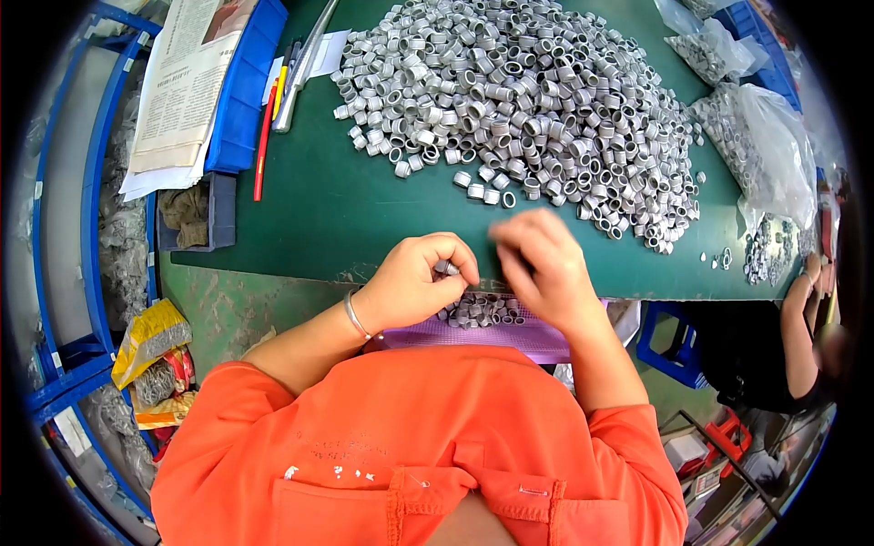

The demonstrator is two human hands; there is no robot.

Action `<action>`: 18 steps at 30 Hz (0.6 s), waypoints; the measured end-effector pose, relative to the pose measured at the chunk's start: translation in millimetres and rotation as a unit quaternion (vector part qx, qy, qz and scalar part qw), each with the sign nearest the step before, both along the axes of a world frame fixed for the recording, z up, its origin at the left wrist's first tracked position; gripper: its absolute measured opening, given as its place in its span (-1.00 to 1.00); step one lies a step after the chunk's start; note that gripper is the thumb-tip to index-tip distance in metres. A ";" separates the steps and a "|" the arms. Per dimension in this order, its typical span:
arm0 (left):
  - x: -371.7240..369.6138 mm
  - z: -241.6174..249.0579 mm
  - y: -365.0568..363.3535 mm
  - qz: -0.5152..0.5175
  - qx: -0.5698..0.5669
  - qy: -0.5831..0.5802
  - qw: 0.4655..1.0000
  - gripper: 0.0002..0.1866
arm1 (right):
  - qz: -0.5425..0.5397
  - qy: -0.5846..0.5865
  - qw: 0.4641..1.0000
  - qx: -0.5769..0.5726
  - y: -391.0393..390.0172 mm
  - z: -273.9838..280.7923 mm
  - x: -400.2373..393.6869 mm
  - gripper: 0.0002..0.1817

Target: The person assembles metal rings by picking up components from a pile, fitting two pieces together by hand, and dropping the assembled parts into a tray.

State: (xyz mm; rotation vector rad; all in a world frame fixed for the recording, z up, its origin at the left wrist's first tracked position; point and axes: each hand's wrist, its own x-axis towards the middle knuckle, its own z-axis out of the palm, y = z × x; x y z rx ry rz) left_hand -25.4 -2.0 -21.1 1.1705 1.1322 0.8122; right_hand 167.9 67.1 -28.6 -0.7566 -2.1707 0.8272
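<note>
In front of you stretches a broad table (282, 223) with a dark green top, its near edge chipped and worn. Below it, the floor (228, 305) is mottled green with paler scuffed patches. To your left stands a blue metal shelving rack (96, 182), with pale grey panels between its posts. On your right, a blue plastic stool (669, 350) sits by the table's near edge; behind it, clutter (687, 452) crowds the lower corner. Bright light reaches the tabletop.

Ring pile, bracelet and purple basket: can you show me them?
Ring pile (519, 100): head view, middle of the heap.
Bracelet (351, 314): head view, on its silvery band.
Purple basket (539, 342): head view, bare purple part.
</note>
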 end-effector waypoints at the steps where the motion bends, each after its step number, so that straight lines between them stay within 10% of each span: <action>1: 1.5 0.2 0.2 0.015 -0.037 0.009 0.999 -0.90 | -0.081 -0.041 0.992 0.085 4.1 -6.1 -5.9 -0.73; 6: 6.5 4.6 0.6 0.073 -0.072 -0.015 0.995 -0.90 | -0.136 -0.090 0.979 0.120 4.5 -13.5 -8.6 -0.69; 11: 9.7 6.3 3.7 0.138 -0.090 -0.077 0.983 -0.82 | -0.029 0.188 0.918 -0.348 -18.0 -12.6 -2.5 -0.72; 18: 11.3 -0.7 4.7 0.139 0.093 0.003 0.986 -0.89 | 0.023 0.246 0.884 -0.396 -24.3 -2.5 1.5 -0.75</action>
